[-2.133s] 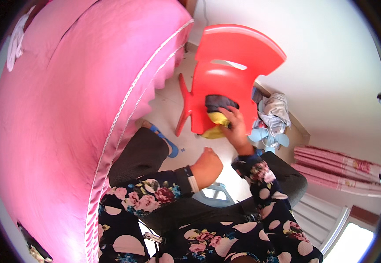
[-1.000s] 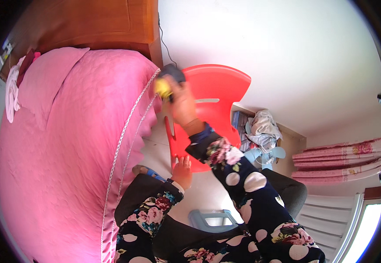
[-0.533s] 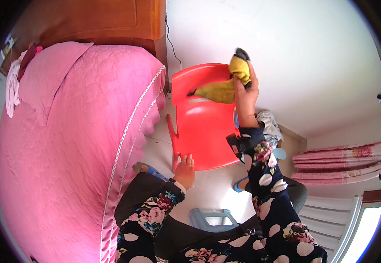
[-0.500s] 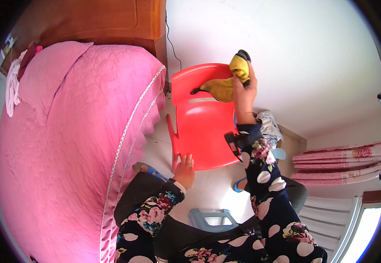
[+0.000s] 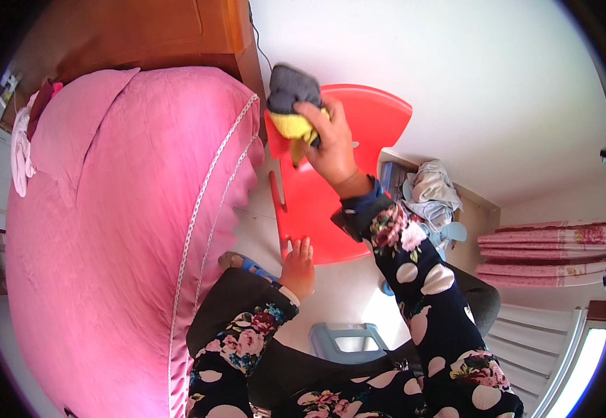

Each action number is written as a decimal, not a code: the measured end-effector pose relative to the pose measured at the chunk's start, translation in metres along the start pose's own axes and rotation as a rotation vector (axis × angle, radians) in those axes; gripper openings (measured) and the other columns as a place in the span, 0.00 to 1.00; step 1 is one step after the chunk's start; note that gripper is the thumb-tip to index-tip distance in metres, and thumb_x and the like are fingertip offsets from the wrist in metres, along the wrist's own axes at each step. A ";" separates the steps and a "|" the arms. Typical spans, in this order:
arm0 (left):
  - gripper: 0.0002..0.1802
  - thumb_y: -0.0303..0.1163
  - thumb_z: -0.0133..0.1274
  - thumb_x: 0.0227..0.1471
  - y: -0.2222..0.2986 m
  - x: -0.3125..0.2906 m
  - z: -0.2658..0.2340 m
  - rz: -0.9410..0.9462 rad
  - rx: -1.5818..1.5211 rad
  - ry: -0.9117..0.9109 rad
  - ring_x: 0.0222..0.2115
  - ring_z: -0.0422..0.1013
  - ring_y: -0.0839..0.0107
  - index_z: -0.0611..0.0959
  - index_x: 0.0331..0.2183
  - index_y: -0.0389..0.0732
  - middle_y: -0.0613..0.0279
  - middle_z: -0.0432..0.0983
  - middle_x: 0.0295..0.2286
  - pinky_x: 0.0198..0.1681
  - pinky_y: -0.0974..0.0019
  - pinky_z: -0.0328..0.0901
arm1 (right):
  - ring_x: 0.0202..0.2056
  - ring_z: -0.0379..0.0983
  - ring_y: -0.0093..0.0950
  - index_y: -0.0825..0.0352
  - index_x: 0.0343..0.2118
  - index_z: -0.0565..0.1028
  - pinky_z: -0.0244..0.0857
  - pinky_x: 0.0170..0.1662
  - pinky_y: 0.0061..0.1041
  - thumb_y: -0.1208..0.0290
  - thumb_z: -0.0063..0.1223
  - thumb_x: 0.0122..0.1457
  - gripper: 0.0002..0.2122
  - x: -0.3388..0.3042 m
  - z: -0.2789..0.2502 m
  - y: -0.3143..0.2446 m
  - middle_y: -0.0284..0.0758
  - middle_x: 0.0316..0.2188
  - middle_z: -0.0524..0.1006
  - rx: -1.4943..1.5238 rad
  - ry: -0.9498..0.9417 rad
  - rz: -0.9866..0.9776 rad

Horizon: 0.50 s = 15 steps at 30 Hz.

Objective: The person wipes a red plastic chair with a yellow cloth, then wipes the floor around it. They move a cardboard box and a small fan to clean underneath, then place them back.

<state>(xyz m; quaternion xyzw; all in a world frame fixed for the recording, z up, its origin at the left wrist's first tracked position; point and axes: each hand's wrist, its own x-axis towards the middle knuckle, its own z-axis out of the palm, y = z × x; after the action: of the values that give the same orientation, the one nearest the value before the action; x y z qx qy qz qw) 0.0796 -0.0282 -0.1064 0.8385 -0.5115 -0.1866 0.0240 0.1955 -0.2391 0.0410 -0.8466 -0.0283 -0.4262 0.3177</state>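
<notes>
A red plastic chair (image 5: 313, 212) stands in front of me, its backrest toward the white wall. My right hand (image 5: 336, 145) is closed around a bunched yellow and dark grey cloth (image 5: 294, 87). It holds the cloth over the left part of the backrest, and part of the cloth hangs down below my fingers. The hand and cloth hide some of the backrest. My left hand (image 5: 298, 270) lies at the chair's front left corner, fingers stretched out against the seat edge beside the armrest.
On the left is a bed with a pink quilted cover (image 5: 122, 230). A pale blue plastic stool (image 5: 327, 359) sits low in front of me. Piled clothes (image 5: 432, 191) lie right of the chair by the wall. A pink curtain (image 5: 547, 254) and a white radiator (image 5: 526, 345) are farther right.
My right hand has swept left along the backrest with the cloth, whose grey side now shows. The chair's backrest appears turned to the right. My left hand has stayed at the front corner.
</notes>
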 end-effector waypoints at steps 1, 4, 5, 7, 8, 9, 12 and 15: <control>0.60 0.49 0.70 0.26 0.000 -0.001 -0.002 0.012 0.003 0.013 0.60 0.49 0.43 0.62 0.56 0.26 0.36 0.49 0.59 0.64 0.50 0.44 | 0.46 0.67 0.48 0.56 0.45 0.73 0.65 0.48 0.38 0.82 0.60 0.34 0.29 0.002 0.007 0.004 0.47 0.46 0.66 0.021 0.004 0.030; 0.61 0.50 0.70 0.25 -0.002 0.001 -0.010 0.020 -0.023 -0.084 0.60 0.48 0.42 0.61 0.56 0.26 0.35 0.49 0.59 0.64 0.50 0.44 | 0.47 0.65 0.49 0.57 0.44 0.72 0.63 0.50 0.38 0.82 0.64 0.31 0.30 -0.020 0.040 0.021 0.47 0.46 0.65 -0.079 -0.118 -0.045; 0.61 0.50 0.70 0.25 -0.002 0.002 -0.013 0.018 -0.021 -0.097 0.60 0.48 0.42 0.61 0.56 0.26 0.35 0.49 0.59 0.64 0.50 0.44 | 0.47 0.64 0.49 0.57 0.43 0.72 0.63 0.49 0.38 0.83 0.63 0.31 0.29 -0.036 0.051 0.027 0.46 0.45 0.65 -0.049 -0.114 -0.017; 0.62 0.50 0.70 0.24 -0.001 0.001 -0.018 0.014 -0.027 -0.105 0.60 0.48 0.42 0.61 0.56 0.25 0.35 0.49 0.59 0.64 0.50 0.44 | 0.45 0.66 0.50 0.57 0.42 0.72 0.64 0.48 0.40 0.81 0.63 0.33 0.27 -0.073 0.064 0.039 0.47 0.42 0.67 0.023 -0.197 0.104; 0.62 0.50 0.70 0.24 -0.001 0.001 -0.020 0.019 -0.029 -0.094 0.60 0.48 0.42 0.61 0.56 0.25 0.35 0.49 0.59 0.64 0.50 0.43 | 0.45 0.67 0.49 0.57 0.42 0.72 0.64 0.47 0.40 0.81 0.61 0.35 0.26 -0.092 0.066 0.040 0.47 0.42 0.68 -0.016 -0.380 0.179; 0.62 0.50 0.70 0.24 -0.001 0.001 -0.022 0.028 -0.043 -0.115 0.60 0.48 0.42 0.61 0.56 0.25 0.35 0.49 0.59 0.64 0.50 0.43 | 0.44 0.68 0.49 0.57 0.42 0.73 0.65 0.46 0.41 0.80 0.60 0.36 0.25 -0.106 0.066 0.041 0.47 0.42 0.68 -0.059 -0.551 0.250; 0.63 0.50 0.70 0.24 -0.003 0.001 -0.025 0.027 -0.054 -0.117 0.61 0.48 0.43 0.60 0.56 0.25 0.35 0.49 0.59 0.64 0.50 0.42 | 0.43 0.69 0.49 0.56 0.43 0.73 0.66 0.44 0.41 0.78 0.59 0.40 0.22 -0.108 0.054 0.040 0.48 0.42 0.70 -0.060 -0.736 0.371; 0.62 0.50 0.70 0.24 -0.003 -0.001 -0.025 0.023 -0.079 -0.121 0.61 0.47 0.44 0.61 0.56 0.26 0.35 0.48 0.60 0.65 0.51 0.43 | 0.42 0.70 0.47 0.55 0.42 0.74 0.66 0.43 0.39 0.78 0.59 0.40 0.22 -0.071 0.027 0.027 0.46 0.42 0.70 0.006 -0.446 0.161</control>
<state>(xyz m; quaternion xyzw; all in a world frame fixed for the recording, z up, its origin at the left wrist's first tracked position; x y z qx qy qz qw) 0.0902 -0.0300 -0.0838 0.8181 -0.5138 -0.2569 0.0281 0.1779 -0.2290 -0.0375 -0.9183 -0.0315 -0.2020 0.3389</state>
